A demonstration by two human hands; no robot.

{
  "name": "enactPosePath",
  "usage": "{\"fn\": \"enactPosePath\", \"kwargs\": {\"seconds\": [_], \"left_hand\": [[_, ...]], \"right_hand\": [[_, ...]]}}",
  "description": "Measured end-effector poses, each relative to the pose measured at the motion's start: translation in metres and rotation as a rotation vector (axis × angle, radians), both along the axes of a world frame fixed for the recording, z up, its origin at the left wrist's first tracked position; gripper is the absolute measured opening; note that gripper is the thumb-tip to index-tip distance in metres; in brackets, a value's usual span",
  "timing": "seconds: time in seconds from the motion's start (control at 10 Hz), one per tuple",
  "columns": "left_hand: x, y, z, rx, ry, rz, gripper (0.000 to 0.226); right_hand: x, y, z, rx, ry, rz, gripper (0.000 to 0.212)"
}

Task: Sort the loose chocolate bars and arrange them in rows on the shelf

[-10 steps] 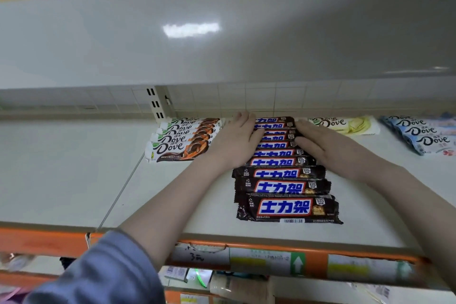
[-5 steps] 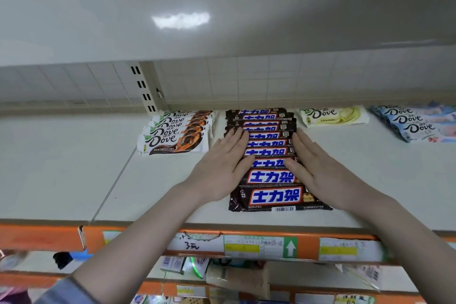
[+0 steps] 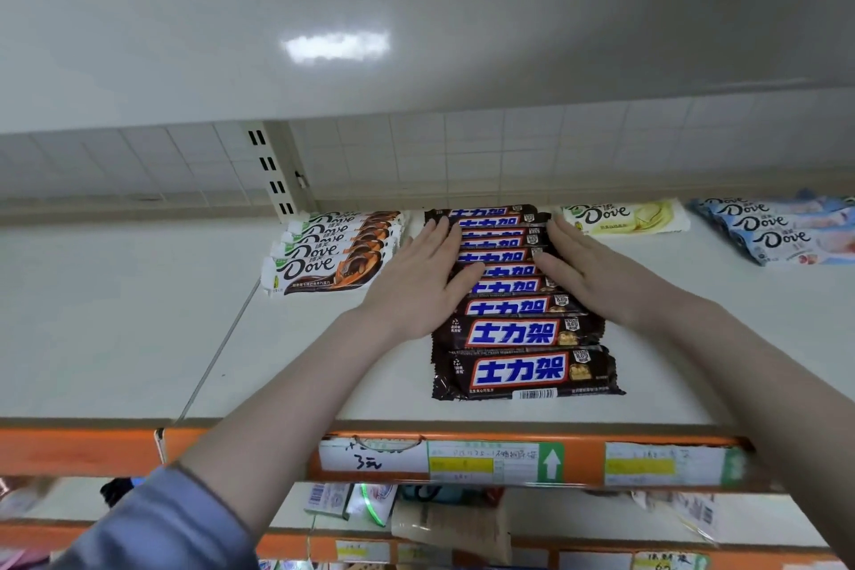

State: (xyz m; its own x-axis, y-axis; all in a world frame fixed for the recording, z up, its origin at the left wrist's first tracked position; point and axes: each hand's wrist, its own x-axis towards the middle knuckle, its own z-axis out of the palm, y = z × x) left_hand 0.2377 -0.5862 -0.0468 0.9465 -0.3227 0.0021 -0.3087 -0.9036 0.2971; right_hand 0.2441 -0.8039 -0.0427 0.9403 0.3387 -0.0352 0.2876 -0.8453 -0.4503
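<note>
A person is reaching both arms onto a white shelf (image 3: pixel 115 329), laying flat hands on a row of dark Snickers bars (image 3: pixel 523 336) that is running from near the shelf's front edge to its back wall. The left hand (image 3: pixel 416 280) is resting palm down along the row's left side, fingers straight and held together, tips pointing far. The right hand (image 3: pixel 590 275) is mirroring it on the right side, fingers likewise straight and together, lying across the bar ends. Neither hand is curling round any bar. The two nearest bars are lying uncovered, overlapping like shingles. Just left of the row, a stack of brown Dove bars (image 3: pixel 331 257) is sitting in its own overlapped row. At far right of the Snickers, a single yellow Dove bar (image 3: pixel 624 218) is lying against the back wall, and farther right a group of blue Dove bars (image 3: pixel 782 229) is fanning out. Price labels (image 3: pixel 495 461) are showing on the shelf's orange front rail.
</note>
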Motion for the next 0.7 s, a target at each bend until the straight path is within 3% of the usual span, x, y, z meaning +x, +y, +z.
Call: {"fn": "enactPosePath", "kwargs": {"seconds": [0.5, 0.6, 0.7], "left_hand": [[0.014, -0.011, 0.008, 0.107, 0.009, 0.04, 0.071], [0.013, -0.015, 0.009, 0.117, -0.048, 0.123, 0.066], [0.013, -0.018, 0.016, 0.127, -0.228, 0.197, 0.059]], "right_hand": [[0.011, 0.006, 0.001, 0.004, -0.016, 0.011, 0.062], [0.012, 0.008, 0.004, -0.031, -0.097, -0.063, 0.058], [0.012, 0.008, 0.01, -0.053, -0.269, -0.21, 0.048]]}}
